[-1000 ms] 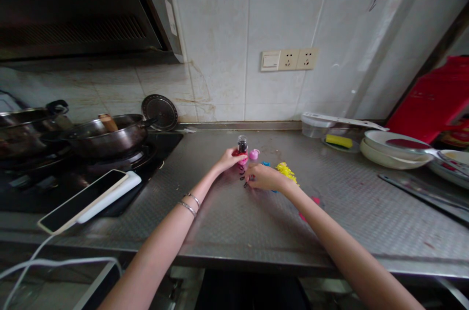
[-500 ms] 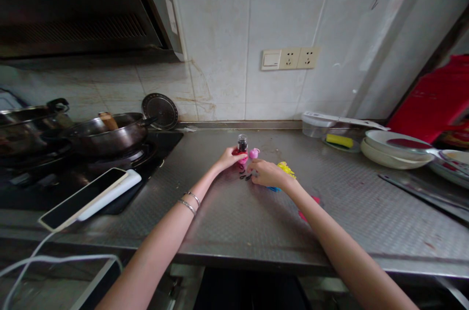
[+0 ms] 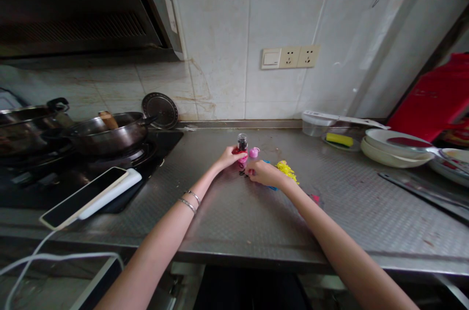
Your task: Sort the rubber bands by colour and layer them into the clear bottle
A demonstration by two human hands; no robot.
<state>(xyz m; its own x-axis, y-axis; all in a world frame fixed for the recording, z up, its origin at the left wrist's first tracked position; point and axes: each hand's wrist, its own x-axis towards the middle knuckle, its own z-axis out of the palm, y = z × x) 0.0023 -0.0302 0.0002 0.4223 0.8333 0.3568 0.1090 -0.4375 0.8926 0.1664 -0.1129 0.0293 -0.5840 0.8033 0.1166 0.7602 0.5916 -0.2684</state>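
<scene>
Upright on the steel counter (image 3: 220, 212) stands a small clear and pink bottle (image 3: 242, 142) with black bits inside and its top open. My left hand (image 3: 229, 157) is wrapped round it. Just to the right sits a pink cap (image 3: 254, 152). Small black bands (image 3: 242, 172) lie in front of the bottle. My right hand (image 3: 261, 172) is over them, its fingers pinched together; what they hold, if anything, is too small to make out. A yellow pile of bands (image 3: 287, 171) lies right of it, and blue pieces (image 3: 272, 188) are partly hidden beneath that hand.
On the left are a hob with a pan (image 3: 106, 136) and a phone (image 3: 84, 197) on a white power bank. At the right stand bowls (image 3: 397, 151), a yellow sponge (image 3: 339, 140), a clear container (image 3: 315, 126) and a knife (image 3: 421, 195). Something red lies under my right forearm.
My right hand has shifted slightly left, over the black bands, and fewer of them show. More of the blue and yellow pieces is visible. My left hand keeps its place on the bottle.
</scene>
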